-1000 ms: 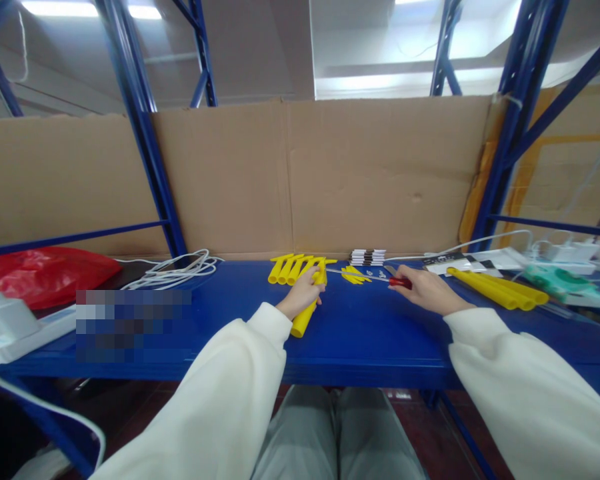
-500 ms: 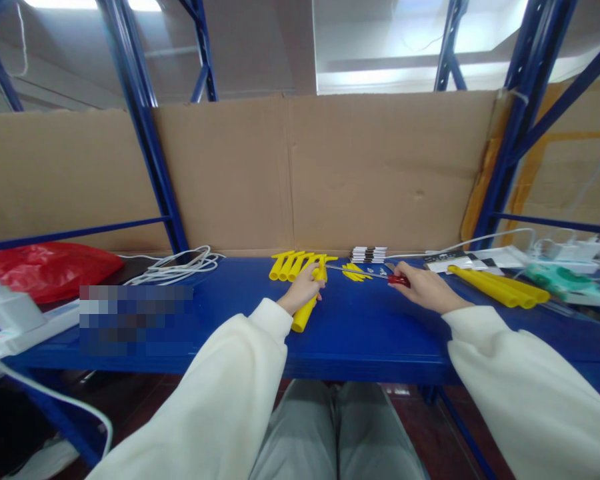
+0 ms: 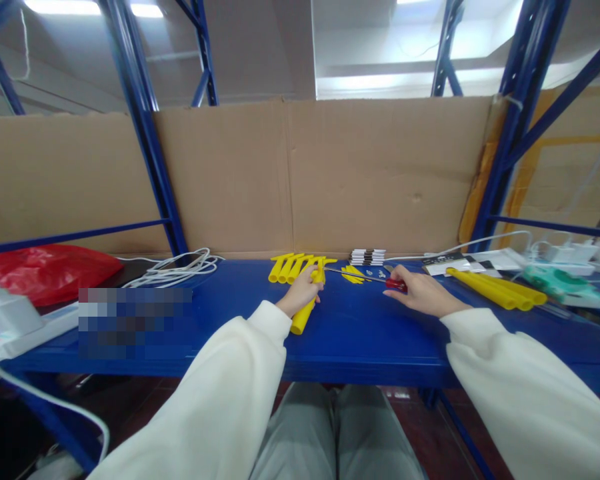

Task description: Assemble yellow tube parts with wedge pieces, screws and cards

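My left hand point(image 3: 303, 291) is wrapped round a yellow tube point(image 3: 303, 319) whose lower end points toward me. In my right hand point(image 3: 414, 289) is a screwdriver with a red handle point(image 3: 396, 285); its metal shaft runs left, and the tip is at the upper part of the held tube. Several yellow tubes with crosspieces point(image 3: 285, 270) lie side by side behind my left hand. Between my hands, small flat yellow pieces point(image 3: 353, 274) rest on the blue table point(image 3: 360, 333), with tiny pale parts beside them.
Black and white stacked pieces point(image 3: 367, 257) stand by the cardboard wall point(image 3: 380, 173). Several yellow tubes point(image 3: 495, 290) and a green item point(image 3: 563, 283) lie at right. White cables point(image 3: 175, 267), a red bag point(image 3: 50, 273) and a power strip point(image 3: 30, 333) are at left.
The fingers of my right hand have shifted slightly on the red handle, which sits a little farther left. My left hand still holds the tube in nearly the same place.
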`<state>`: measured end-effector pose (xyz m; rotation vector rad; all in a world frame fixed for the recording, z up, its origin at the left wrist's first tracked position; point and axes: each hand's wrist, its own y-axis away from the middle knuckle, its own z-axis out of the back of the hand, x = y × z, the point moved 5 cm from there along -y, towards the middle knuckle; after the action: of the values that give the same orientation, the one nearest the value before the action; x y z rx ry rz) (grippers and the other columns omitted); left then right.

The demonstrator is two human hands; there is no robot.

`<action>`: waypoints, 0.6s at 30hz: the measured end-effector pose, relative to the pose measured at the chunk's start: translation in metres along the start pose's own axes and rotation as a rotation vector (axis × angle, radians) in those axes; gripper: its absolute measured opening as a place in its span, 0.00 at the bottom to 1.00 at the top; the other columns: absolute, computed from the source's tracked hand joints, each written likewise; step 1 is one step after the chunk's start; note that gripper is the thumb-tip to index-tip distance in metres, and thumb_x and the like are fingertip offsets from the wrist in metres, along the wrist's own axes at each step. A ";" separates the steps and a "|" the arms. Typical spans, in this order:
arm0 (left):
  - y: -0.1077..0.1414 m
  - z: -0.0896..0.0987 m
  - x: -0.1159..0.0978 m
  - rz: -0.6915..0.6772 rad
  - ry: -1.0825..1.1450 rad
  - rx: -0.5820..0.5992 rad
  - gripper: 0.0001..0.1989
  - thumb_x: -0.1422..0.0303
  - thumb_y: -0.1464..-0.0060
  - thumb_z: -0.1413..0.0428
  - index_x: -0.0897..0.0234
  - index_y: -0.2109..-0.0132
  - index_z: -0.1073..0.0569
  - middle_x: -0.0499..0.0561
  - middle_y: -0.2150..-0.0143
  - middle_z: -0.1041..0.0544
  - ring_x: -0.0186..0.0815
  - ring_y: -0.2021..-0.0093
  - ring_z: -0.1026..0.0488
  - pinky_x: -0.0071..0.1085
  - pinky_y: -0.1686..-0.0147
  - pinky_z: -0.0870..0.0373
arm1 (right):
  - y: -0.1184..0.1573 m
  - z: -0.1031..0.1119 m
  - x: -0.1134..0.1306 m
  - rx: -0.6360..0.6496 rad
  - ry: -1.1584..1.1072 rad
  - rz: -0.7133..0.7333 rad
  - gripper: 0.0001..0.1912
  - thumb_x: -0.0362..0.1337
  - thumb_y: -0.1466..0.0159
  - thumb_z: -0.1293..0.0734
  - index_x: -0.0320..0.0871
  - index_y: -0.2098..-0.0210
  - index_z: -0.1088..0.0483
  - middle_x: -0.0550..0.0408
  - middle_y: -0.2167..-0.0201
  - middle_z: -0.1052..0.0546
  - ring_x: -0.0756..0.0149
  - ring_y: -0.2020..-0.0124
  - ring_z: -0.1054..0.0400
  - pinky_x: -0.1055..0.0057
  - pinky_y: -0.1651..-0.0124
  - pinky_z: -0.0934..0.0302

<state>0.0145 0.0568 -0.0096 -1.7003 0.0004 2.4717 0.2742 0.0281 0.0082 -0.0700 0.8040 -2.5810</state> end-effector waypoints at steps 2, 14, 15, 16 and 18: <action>0.001 0.000 0.000 0.000 0.004 -0.008 0.32 0.75 0.44 0.45 0.62 0.33 0.41 0.49 0.66 0.27 0.28 0.80 0.34 0.22 0.84 0.37 | 0.000 0.001 -0.001 -0.005 0.020 0.008 0.05 0.40 0.35 0.38 0.46 0.62 0.32 0.51 0.69 0.19 0.58 0.71 0.24 0.69 0.70 0.38; -0.001 0.000 0.001 -0.005 -0.032 -0.010 0.33 0.76 0.44 0.46 0.63 0.33 0.41 0.49 0.65 0.26 0.28 0.81 0.34 0.23 0.83 0.36 | 0.000 0.004 0.000 -0.084 0.023 0.033 0.13 0.41 0.33 0.41 0.45 0.58 0.26 0.48 0.61 0.18 0.56 0.63 0.23 0.65 0.62 0.33; -0.001 0.000 0.000 -0.001 -0.037 -0.008 0.32 0.77 0.44 0.46 0.63 0.33 0.40 0.49 0.66 0.26 0.27 0.81 0.34 0.23 0.83 0.37 | 0.000 0.003 0.000 -0.075 0.030 0.025 0.12 0.42 0.33 0.40 0.46 0.58 0.27 0.49 0.63 0.18 0.57 0.65 0.23 0.66 0.64 0.34; 0.000 0.000 -0.001 0.002 -0.039 -0.009 0.32 0.77 0.44 0.47 0.63 0.33 0.40 0.49 0.66 0.27 0.27 0.81 0.35 0.22 0.83 0.37 | 0.000 0.003 -0.001 -0.064 0.044 0.012 0.10 0.43 0.34 0.39 0.46 0.59 0.28 0.50 0.66 0.18 0.58 0.68 0.24 0.67 0.66 0.35; 0.002 0.000 -0.003 0.005 -0.040 -0.013 0.32 0.78 0.44 0.48 0.64 0.33 0.41 0.48 0.67 0.27 0.26 0.81 0.35 0.22 0.83 0.37 | 0.000 0.003 -0.002 -0.049 0.084 -0.015 0.09 0.43 0.34 0.38 0.46 0.61 0.30 0.51 0.69 0.19 0.58 0.71 0.25 0.69 0.70 0.39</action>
<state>0.0149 0.0542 -0.0072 -1.6578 -0.0149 2.5142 0.2763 0.0273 0.0112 0.0180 0.9007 -2.5933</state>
